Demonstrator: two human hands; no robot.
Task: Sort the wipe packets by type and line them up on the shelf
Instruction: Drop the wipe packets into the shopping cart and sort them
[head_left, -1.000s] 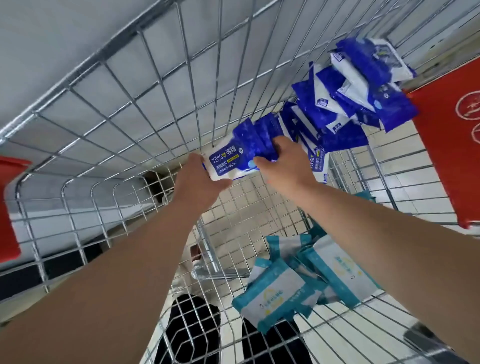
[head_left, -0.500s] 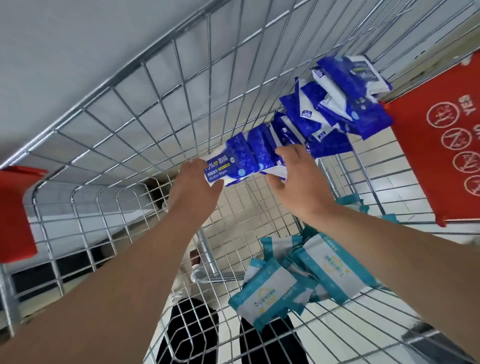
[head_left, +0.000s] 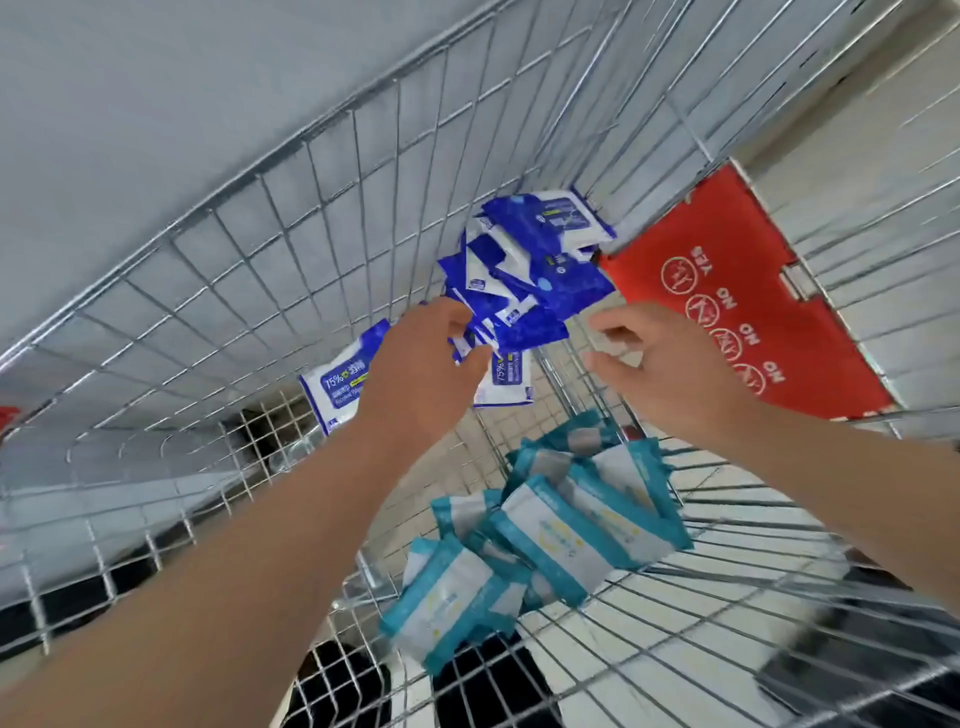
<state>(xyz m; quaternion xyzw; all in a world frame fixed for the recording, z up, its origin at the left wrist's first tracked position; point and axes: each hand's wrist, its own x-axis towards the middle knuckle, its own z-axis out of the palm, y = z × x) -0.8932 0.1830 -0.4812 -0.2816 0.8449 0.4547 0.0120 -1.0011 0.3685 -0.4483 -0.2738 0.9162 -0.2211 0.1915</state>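
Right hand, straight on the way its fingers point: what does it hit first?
Probably the blue packets, the pile just ahead of the right hand; depth is unclear, so it might pass in front.

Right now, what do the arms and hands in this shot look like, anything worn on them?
The left forearm and right forearm are bare to the frame edge, with no sleeves in view. The left hand and right hand wear no gloves, and no watch, bracelet or ring shows.
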